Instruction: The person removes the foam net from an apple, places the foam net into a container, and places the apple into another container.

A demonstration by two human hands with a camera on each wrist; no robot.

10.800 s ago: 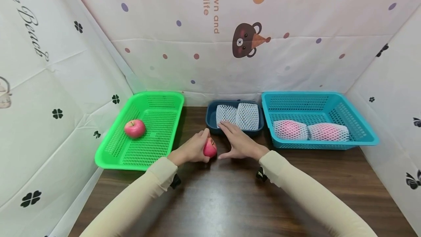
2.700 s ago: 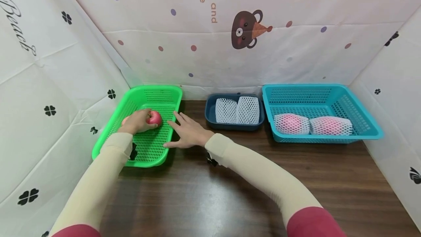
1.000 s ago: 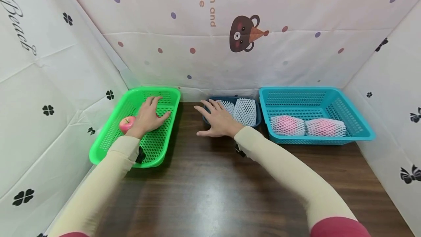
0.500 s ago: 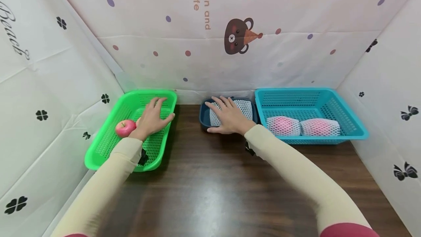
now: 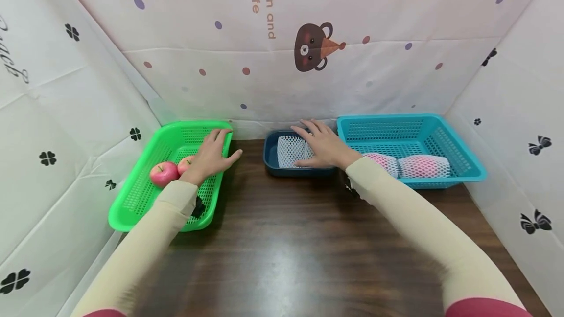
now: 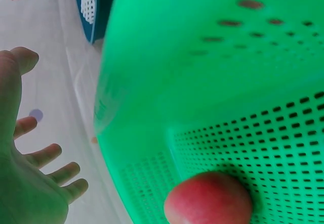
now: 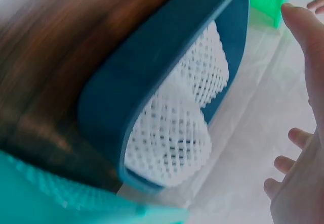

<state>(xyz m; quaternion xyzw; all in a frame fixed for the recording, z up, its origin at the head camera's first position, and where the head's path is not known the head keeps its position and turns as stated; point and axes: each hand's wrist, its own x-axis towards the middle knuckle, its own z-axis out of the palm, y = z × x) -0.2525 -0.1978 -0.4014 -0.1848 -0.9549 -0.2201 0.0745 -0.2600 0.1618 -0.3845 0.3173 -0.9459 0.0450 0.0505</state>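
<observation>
My left hand [image 5: 210, 157] hovers over the right side of the green basket [image 5: 128, 209], fingers spread and holding nothing. In that basket lie two apples: a red apple [image 5: 164, 174] in plain sight and a second apple [image 5: 185, 164] partly covered by the hand. Fingers apart, my right hand [image 5: 325, 147] hangs over the right part of the dark blue tray [image 5: 291, 172]. White foam fruit nets [image 7: 169, 133] sit inside the tray; the hand hides part of them in the head view, while the right wrist view shows two.
At the right stands a blue basket [image 5: 387, 121] with two net-wrapped pink fruits, the nearer one [image 5: 382, 163] partly behind the right sleeve and the other [image 5: 424, 166] in full view. A printed cloth [image 5: 198, 87] walls off the back and sides of the brown wooden table [image 5: 264, 238].
An apple from the left hand now lies in the green basket. Since then the left hand has let go and risen toward its right side; the right hand has moved rightward over the tray.
</observation>
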